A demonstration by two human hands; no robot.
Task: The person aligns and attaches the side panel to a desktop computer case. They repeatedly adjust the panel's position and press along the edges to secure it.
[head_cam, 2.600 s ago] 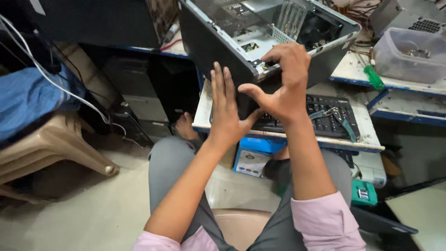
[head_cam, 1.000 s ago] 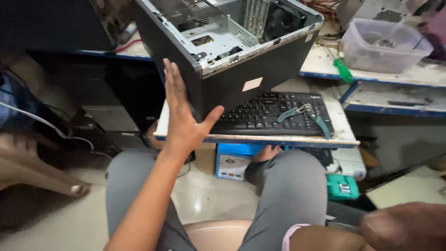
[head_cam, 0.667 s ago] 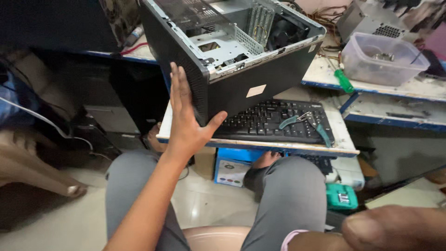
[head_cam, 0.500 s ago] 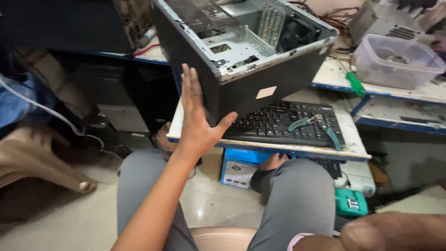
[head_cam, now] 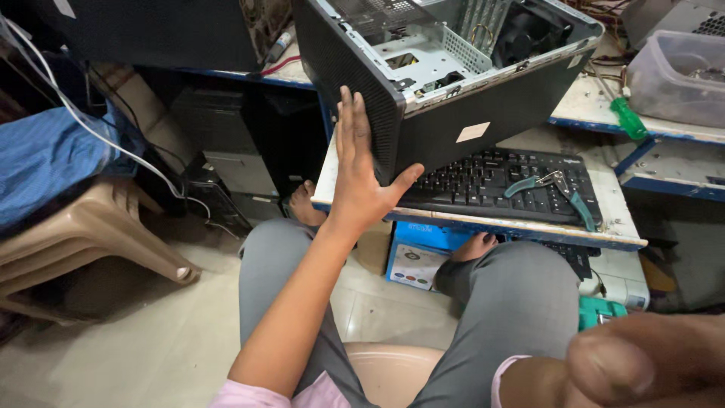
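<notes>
- Head view: the left hand (head_cam: 361,185) is open, fingers (head_cam: 349,125) straight and close together, pointing up and away from the person; the thumb is spread wide to the right.
- The palm and fingers lie flat against the dark perforated end panel of the computer case (head_cam: 445,83); the thumb tip meets the lower edge of the adjoining dark side panel. The hand presses and steadies; it grips nothing.
- The case lies directly ahead of and to the right of those fingers. Its long axis runs from the pressed end away to the upper right. It sits tilted, open side upward, with bare metal interior and a fan showing.
- The case's near lower edge rests over the black keyboard (head_cam: 506,185) on the pull-out tray (head_cam: 521,225).
- The right hand (head_cam: 642,363) is a blurred mass at the lower right corner, very close to the lens; whether its fingers are apart or together cannot be told. It is well apart from the case, so the left hand is plainly nearer.
- Teal-handled pliers (head_cam: 555,190) lie on the keyboard's right part, clear of both hands.
</notes>
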